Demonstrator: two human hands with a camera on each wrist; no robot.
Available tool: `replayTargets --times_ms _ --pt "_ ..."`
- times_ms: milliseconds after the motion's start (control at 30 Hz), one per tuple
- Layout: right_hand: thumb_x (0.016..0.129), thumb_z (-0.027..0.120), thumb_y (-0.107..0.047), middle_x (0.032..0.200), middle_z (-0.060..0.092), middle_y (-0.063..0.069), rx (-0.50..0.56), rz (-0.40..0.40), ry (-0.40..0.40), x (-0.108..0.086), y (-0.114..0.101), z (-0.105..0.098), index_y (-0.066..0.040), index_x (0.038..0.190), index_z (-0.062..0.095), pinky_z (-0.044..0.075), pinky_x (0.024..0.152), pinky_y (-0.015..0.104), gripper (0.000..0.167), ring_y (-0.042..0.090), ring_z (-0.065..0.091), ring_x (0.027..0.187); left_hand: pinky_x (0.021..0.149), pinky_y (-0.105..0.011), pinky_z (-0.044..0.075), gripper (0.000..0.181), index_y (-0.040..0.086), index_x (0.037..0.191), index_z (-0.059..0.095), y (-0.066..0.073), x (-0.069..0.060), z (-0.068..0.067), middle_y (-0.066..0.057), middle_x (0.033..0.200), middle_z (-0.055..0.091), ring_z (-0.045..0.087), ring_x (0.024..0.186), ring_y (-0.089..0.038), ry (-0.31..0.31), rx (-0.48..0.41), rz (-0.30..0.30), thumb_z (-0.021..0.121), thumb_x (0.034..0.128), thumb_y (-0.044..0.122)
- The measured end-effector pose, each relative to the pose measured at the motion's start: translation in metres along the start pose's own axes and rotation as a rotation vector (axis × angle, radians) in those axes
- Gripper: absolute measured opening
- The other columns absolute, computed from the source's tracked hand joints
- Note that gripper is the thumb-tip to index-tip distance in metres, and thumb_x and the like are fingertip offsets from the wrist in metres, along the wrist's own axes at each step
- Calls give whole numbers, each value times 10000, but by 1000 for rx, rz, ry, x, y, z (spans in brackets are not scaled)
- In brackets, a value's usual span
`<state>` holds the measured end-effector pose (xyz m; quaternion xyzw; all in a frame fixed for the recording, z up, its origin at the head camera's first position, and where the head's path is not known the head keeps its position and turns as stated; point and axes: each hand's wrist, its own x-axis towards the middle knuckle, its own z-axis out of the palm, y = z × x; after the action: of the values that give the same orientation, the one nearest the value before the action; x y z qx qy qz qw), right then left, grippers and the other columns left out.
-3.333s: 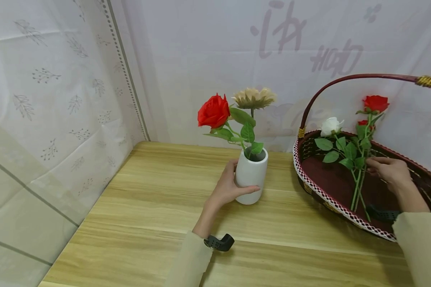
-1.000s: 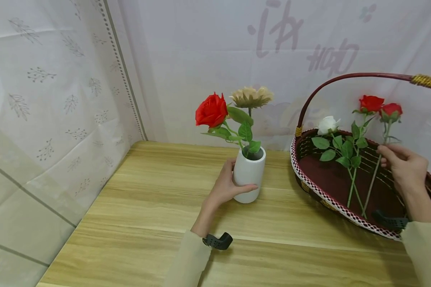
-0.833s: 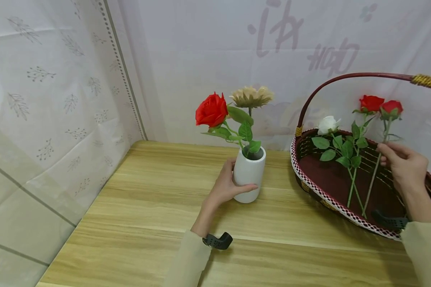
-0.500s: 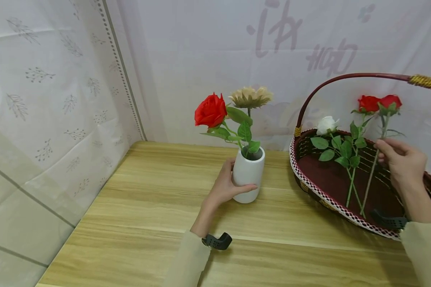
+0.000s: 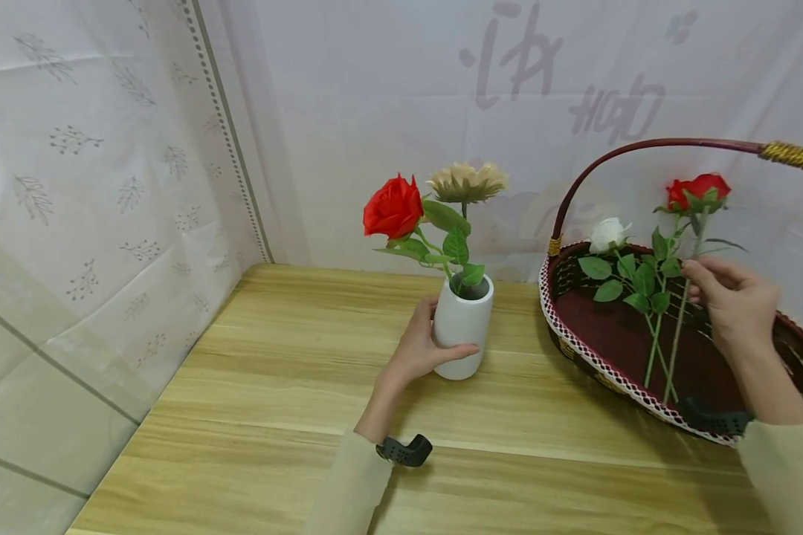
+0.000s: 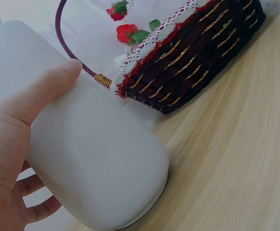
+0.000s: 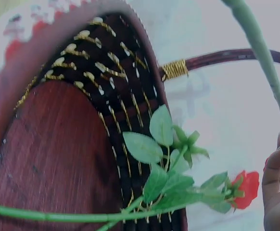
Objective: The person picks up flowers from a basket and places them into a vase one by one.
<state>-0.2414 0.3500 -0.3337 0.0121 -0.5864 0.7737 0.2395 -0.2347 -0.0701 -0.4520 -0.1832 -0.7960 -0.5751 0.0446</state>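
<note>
My left hand [image 5: 420, 345] grips the white vase [image 5: 467, 327] around its left side; in the left wrist view the thumb lies across the vase [image 6: 96, 149]. A red rose [image 5: 393, 208] and a beige flower [image 5: 468, 183] stand in it. Over the basket, my right hand [image 5: 736, 301] pinches the stem of a red rose [image 5: 709, 187]. That stem [image 7: 260, 48] crosses the upper right of the right wrist view, above the fingers. Close beside it, another red rose [image 5: 679, 195] and a white rose [image 5: 607, 235] lean in the basket with crossed stems.
The dark red woven basket [image 5: 592, 365] with lace trim stands right of the vase. Its arched handle [image 5: 676, 141] rises behind the roses. A patterned cloth [image 5: 107, 186] hangs left, and a pale cloth hangs behind the wooden table [image 5: 274, 386].
The right hand has drawn one red rose apart from the others to the right, then moved back left with it, so its bloom overlaps the other red one. The left hand stays on the vase.
</note>
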Motion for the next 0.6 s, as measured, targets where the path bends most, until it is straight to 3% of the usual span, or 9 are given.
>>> replayTargets --times_ms 333,600 --pt "843 716 146 769 749 71 29 -27 -57 -9 4 15 65 931 754 531 495 197 125 123 647 511 998 -425 465 958 127 1464 342 -1 0 0 -13 1343 484 521 1204 -179 -4 10 -3 923 733 341" --pt "841 742 112 799 754 61 -11 -43 -86 -16 6 21 77 967 744 536 509 197 131 123 651 532 996 -422 470 946 130 1459 350 -1 1 0 -7 1340 484 523 1206 -175 -3 9 -3 921 737 344"
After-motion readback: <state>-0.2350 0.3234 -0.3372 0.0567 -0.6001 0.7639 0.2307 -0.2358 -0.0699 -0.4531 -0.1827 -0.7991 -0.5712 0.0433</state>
